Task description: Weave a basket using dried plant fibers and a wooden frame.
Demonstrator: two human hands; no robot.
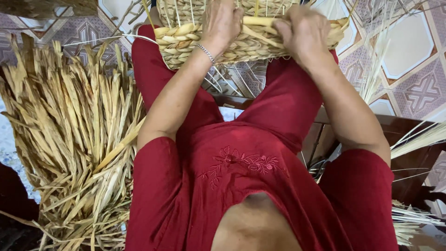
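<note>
You are resting a woven basket [186, 44] on your knees, at the frame's top. Your left hand [222, 21] is curling over its braided rim, while your right hand [302, 30] is pinching a pale fibre strand [260, 21] there.

The basket [241, 39] at top centre is showing pale straw yellow in a thick braided pattern. The straw heap [69, 139] at left is looking dull tan. The clothes [251, 176] are showing deep red, with red flower embroidery on the chest. The floor tiles [409, 60] at upper right are showing white octagons and mauve geometric patterns.
</note>
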